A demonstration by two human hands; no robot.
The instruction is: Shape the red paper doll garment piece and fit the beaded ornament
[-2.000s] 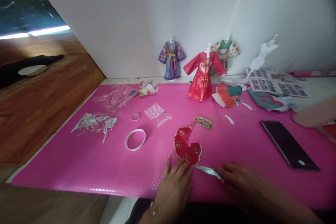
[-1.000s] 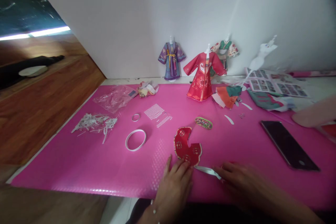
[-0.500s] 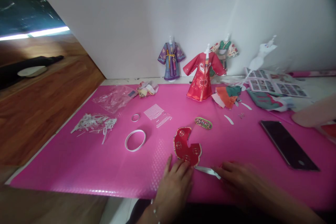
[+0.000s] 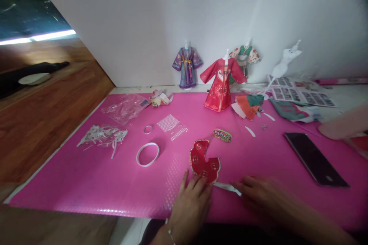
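A curved red fabric-like collar piece (image 4: 198,159) with a pale patterned edge lies on the pink table cover. My left hand (image 4: 191,199) rests on its lower edge, fingers stretched out and pressing it down. From that edge a narrow whitish strip (image 4: 228,188) runs to the right; I cannot tell whether it is joined to the red piece. Its right end is pinched by the fingers of my right hand (image 4: 255,191), which is slightly blurred. Above the red piece lies a small green-rimmed oval (image 4: 222,135) filled with multicoloured bits.
A white ring of tape (image 4: 147,154), a smaller ring (image 4: 148,129) and a sheet of tiny white dots (image 4: 168,123) lie left. A black phone (image 4: 316,159) lies right. Behind stand small dressed forms, one in a red robe (image 4: 221,84), and a bare white form (image 4: 284,63).
Almost nothing differs. The view has shifted very slightly; both hands keep their places at the red piece and the strip.
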